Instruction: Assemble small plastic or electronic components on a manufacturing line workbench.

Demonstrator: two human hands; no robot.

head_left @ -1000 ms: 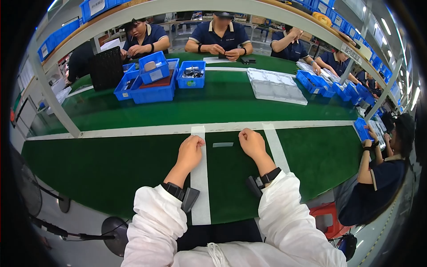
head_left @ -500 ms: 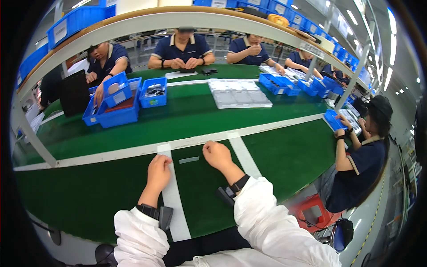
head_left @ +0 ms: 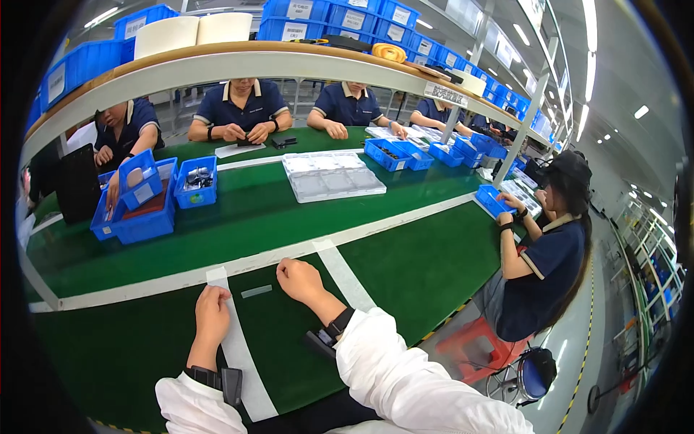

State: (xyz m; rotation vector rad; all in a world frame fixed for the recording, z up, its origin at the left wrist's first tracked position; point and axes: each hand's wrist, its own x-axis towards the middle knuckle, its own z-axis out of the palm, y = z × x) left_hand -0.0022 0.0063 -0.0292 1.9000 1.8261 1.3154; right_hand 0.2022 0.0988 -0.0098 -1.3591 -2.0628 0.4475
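My left hand (head_left: 213, 312) rests loosely closed at the far end of a white strip (head_left: 244, 375) that runs across the green table. To its right, my right hand (head_left: 300, 278) is curled into a loose fist near the white rail. Nothing sticks out of either hand. Between them a short, pale, flat strip (head_left: 256, 291) lies on the green surface, touched by neither hand. Both my wrists carry black bands with a black block, and the sleeves are white.
Beyond the white rail (head_left: 282, 253) stand clear plastic trays (head_left: 336, 189), a blue bin of small parts (head_left: 196, 182) and stacked blue bins (head_left: 148, 224). Co-workers sit along the far side. Another person (head_left: 549, 260) works at the right, near a red stool (head_left: 473, 351). A shelf (head_left: 238, 66) spans overhead.
The view has swung to the right and tilted up, so the table and my hands sit further left and lower. Against the table, both hands and the pale strip keep their places.
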